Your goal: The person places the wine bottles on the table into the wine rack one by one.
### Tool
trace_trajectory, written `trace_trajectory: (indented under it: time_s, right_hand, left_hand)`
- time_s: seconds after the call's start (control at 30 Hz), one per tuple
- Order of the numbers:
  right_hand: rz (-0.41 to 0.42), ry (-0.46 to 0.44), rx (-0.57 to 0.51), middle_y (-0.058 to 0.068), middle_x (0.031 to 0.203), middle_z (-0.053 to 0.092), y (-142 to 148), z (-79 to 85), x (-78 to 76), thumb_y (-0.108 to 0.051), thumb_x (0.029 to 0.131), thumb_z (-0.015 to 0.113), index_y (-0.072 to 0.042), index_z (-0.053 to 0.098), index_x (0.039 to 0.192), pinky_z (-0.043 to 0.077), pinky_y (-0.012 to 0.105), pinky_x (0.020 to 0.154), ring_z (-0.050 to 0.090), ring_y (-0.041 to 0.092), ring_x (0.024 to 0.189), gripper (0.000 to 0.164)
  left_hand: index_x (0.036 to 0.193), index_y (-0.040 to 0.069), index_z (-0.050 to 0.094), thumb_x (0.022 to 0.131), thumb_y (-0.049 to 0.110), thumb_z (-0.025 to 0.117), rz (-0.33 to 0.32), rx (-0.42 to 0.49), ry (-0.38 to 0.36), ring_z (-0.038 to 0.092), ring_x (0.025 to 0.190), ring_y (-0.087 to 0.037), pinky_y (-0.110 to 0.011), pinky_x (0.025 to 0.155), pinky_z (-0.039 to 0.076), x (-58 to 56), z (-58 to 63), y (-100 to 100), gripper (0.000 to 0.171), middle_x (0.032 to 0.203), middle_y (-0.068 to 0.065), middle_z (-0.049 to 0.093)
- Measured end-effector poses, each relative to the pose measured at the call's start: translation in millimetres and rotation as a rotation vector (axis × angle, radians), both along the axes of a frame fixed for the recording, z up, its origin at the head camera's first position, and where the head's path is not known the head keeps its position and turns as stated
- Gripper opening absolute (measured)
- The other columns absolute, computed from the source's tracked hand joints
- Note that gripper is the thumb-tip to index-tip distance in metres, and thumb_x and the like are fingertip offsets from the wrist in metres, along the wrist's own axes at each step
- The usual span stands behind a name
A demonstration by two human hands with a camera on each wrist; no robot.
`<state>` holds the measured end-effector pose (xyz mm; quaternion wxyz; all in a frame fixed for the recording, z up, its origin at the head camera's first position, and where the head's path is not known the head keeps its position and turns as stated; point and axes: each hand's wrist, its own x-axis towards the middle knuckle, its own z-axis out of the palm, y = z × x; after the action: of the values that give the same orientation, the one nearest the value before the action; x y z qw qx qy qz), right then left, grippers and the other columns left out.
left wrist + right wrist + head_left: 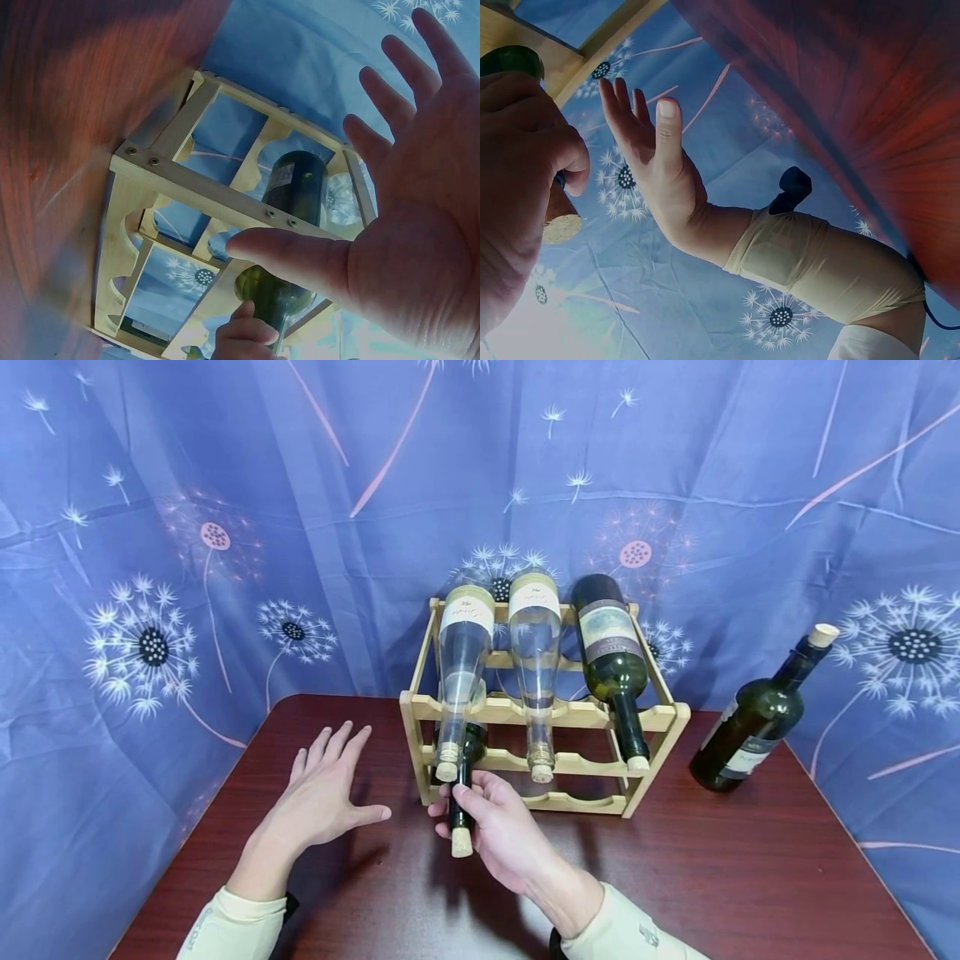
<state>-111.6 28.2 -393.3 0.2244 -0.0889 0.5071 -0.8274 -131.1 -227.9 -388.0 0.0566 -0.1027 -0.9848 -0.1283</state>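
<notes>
Right hand [498, 835] grips dark bottle [474, 747] by neck, in rack [577, 717] under clear bottle [461, 647]. Left hand [318, 797] spread wide, empty, near rack.

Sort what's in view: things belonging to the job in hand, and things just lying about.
Job in hand:
right hand
gripped bottle
wooden rack
left hand, holding nothing

Just about, it seems:
standing bottle, untouched, perhaps related
racked on top: two clear bottles, dark bottle
curtain
table
</notes>
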Motion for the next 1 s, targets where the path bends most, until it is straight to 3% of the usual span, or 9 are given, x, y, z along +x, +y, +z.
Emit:
trace_trajectory:
  time_s: [0.43, 0.8, 1.0]
  right_hand:
    - [-0.052, 0.005, 0.031, 0.031, 0.114, 0.057, -2.3, -3.7, -12.6, -0.015, 0.102, 0.043, 0.006, 0.040, 0.126, 0.053, 0.037, 0.081, 0.062, 0.032, 0.102, 0.031]
    - [-0.109, -0.003, -0.027, 0.033, 0.119, 0.053, -10.5, -8.5, -13.8, -0.013, 0.103, 0.041, 0.007, 0.035, 0.126, 0.051, 0.045, 0.088, 0.062, 0.036, 0.104, 0.031]
    - [-0.139, -0.016, -0.019, 0.035, 0.115, 0.055, -13.4, -10.9, -13.9, -0.012, 0.103, 0.042, 0.008, 0.035, 0.124, 0.052, 0.043, 0.085, 0.065, 0.036, 0.099, 0.030]
  left_hand:
    - [0.153, 0.016, 0.022, 0.061, 0.064, 0.079, 0.004, 0.000, -0.008, 0.012, 0.141, -0.043, -0.070, 0.102, 0.013, 0.2, -0.2, 0.1, 0.118, 0.155, -0.017, 0.021]
    - [0.153, 0.016, 0.023, 0.062, 0.061, 0.080, 0.003, -0.006, -0.004, 0.012, 0.140, -0.043, -0.070, 0.102, 0.013, 0.1, 0.5, -0.5, 0.117, 0.154, -0.017, 0.021]
    - [0.153, 0.016, 0.022, 0.062, 0.061, 0.080, 0.000, -0.003, -0.003, 0.012, 0.141, -0.042, -0.070, 0.102, 0.013, 0.4, 0.9, 0.3, 0.117, 0.155, -0.017, 0.021]
